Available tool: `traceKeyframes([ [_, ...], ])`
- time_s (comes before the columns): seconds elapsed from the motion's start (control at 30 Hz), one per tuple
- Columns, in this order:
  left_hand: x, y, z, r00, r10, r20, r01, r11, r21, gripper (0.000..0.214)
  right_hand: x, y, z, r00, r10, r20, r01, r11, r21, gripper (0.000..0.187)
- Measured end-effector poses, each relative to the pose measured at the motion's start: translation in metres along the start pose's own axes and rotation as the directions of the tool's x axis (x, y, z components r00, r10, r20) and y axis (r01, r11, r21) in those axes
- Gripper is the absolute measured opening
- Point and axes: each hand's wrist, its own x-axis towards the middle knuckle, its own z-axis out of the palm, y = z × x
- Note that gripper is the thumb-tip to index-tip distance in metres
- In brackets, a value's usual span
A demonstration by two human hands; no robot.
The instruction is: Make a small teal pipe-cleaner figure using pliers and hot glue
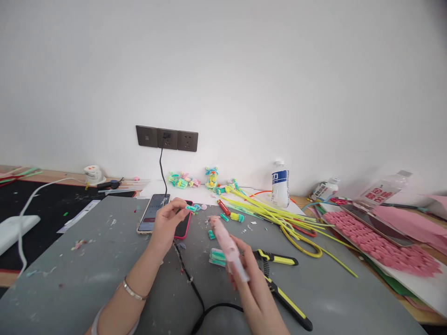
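Observation:
My left hand point(168, 219) is raised over the grey mat point(104, 260), its fingers pinched on a small teal plastic piece point(190, 208), just in front of two phones point(153, 212). My right hand point(249, 274) is closed round a pale pink glue gun point(227, 244) whose tip points up and left toward the teal piece. A black cable point(195, 293) runs from under the hands to the mat's near edge. Small teal pieces point(218, 257) lie on the mat beside the gun.
Yellow-handled pliers point(279, 279) lie right of my right hand. A pile of yellow tubes point(279, 216) spreads to the right, with a white bottle point(280, 184) behind. Pink discs fill a tray point(380, 246) at far right. Wall sockets point(166, 138) and small toys point(195, 180) sit behind.

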Motion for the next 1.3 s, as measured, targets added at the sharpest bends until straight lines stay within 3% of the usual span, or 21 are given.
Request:
traceKeyframes([
  [0.1, 0.007, 0.003, -0.009, 0.997, -0.004, -0.081, 0.001, 0.999, -0.044, 0.022, -0.007, 0.009, 0.013, 0.986, -0.039, 0.163, 0.062, 0.988, -0.142, 0.049],
  [0.23, 0.014, 0.009, -0.018, 0.979, -0.109, -0.171, 0.101, 0.993, -0.056, 0.028, -0.011, 0.019, 0.036, 0.975, -0.098, 0.200, 0.177, 0.886, -0.429, 0.059],
  [0.37, 0.015, 0.016, -0.018, 0.966, -0.158, -0.205, 0.154, 0.987, -0.033, 0.030, -0.009, 0.017, 0.054, 0.968, -0.072, 0.239, 0.204, 0.783, -0.587, 0.048],
  [0.57, 0.011, 0.014, -0.012, 0.979, -0.165, -0.116, 0.173, 0.983, 0.059, 0.027, -0.013, 0.012, 0.073, 0.978, -0.057, 0.199, 0.183, 0.691, -0.699, 0.031],
  [0.67, 0.010, 0.009, -0.013, 0.979, -0.188, -0.085, 0.196, 0.976, 0.100, 0.028, -0.011, 0.004, 0.061, 0.960, -0.111, 0.258, 0.259, 0.708, -0.657, 0.026],
  [0.73, 0.010, 0.006, -0.015, 0.981, -0.189, -0.044, 0.193, 0.972, 0.133, 0.028, -0.001, -0.003, 0.043, 0.949, -0.139, 0.284, 0.285, 0.766, -0.577, 0.019],
  [0.83, 0.009, 0.002, -0.017, 0.983, -0.184, 0.020, 0.176, 0.963, 0.204, 0.028, 0.030, -0.009, 0.007, 0.963, -0.066, 0.261, 0.184, 0.871, -0.456, 0.007],
  [0.93, 0.008, 0.002, -0.015, 0.974, -0.221, 0.040, 0.204, 0.946, 0.253, 0.030, 0.073, -0.003, -0.024, 0.974, 0.067, 0.214, 0.028, 0.911, -0.412, 0.012],
  [1.0, 0.007, 0.003, -0.013, 0.968, -0.247, 0.043, 0.228, 0.939, 0.259, 0.033, 0.100, 0.006, -0.036, 0.955, 0.121, 0.270, -0.011, 0.926, -0.376, 0.013],
  [1.1, 0.006, 0.003, -0.009, 0.963, -0.266, 0.045, 0.247, 0.938, 0.244, 0.037, 0.131, 0.021, -0.039, 0.881, 0.116, 0.458, 0.064, 0.931, -0.359, 0.013],
  [1.2, 0.007, 0.002, -0.009, 0.959, -0.279, 0.039, 0.263, 0.937, 0.232, 0.040, 0.151, 0.033, -0.032, 0.904, 0.196, 0.379, 0.056, 0.827, -0.560, 0.013],
  [1.3, 0.007, 0.001, -0.010, 0.955, -0.295, 0.038, 0.279, 0.932, 0.231, 0.042, 0.164, 0.042, -0.021, 0.924, 0.239, 0.300, 0.017, 0.756, -0.654, 0.013],
])
